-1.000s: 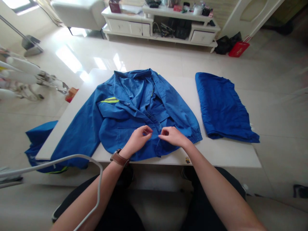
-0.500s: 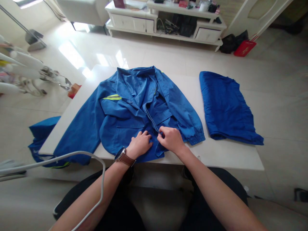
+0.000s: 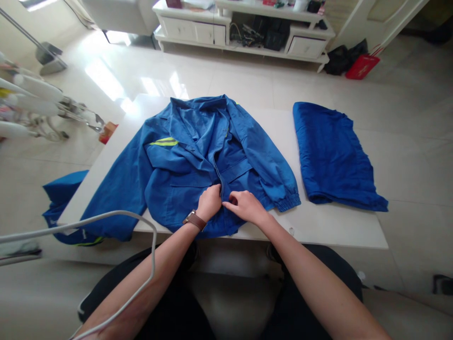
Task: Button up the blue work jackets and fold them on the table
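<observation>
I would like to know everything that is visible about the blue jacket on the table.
The blue jacket looks like wrinkled woven cloth and lies front up on the white table, collar toward the far side. Its upper front is open, with a button showing; there is a yellow-green and grey stripe, and a pocket flap lower down. One sleeve ends in a gathered cuff. The left hand and right hand are at the lower front opening; their grip is unclear.

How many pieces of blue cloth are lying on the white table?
2 on the table: the spread-out jacket, and the folded cloth to its right. More blue fabric shows past the left end; anything hidden underneath can't be seen.
</observation>
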Demonstrator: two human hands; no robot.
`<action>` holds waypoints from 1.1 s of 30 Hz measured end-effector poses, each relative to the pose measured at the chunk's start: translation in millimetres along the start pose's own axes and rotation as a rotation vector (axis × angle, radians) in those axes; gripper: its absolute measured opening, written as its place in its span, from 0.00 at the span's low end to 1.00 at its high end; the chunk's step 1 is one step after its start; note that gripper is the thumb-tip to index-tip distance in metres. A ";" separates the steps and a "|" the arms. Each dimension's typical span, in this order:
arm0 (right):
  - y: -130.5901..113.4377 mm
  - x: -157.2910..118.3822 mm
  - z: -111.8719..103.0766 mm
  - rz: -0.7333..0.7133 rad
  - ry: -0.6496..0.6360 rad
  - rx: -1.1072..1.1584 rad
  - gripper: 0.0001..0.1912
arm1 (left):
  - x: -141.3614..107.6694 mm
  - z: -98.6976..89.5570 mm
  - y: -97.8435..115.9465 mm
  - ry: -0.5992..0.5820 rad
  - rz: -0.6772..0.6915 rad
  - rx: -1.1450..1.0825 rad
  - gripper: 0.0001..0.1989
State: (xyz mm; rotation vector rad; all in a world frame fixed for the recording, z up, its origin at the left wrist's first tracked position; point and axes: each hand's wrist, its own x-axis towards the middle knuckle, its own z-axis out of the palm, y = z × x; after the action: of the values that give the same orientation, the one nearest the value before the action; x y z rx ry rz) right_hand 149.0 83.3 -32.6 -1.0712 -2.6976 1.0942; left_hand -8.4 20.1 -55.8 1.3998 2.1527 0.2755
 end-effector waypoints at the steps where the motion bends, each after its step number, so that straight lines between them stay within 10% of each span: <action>1: 0.4 0.3 1.1 0.011 0.002 0.019 0.13 | 0.2 0.2 0.8 -0.003 -0.010 0.022 0.13; 33: 12.5 19.8 -0.2 0.175 0.281 0.747 0.13 | -12.1 -31.7 6.5 0.124 0.273 -0.404 0.03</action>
State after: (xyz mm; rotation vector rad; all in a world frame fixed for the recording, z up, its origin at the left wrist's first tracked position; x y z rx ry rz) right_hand 141.4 102.0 -44.5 -1.1868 -1.7518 1.6327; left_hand -17.1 16.1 -22.6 1.4582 1.8562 0.8689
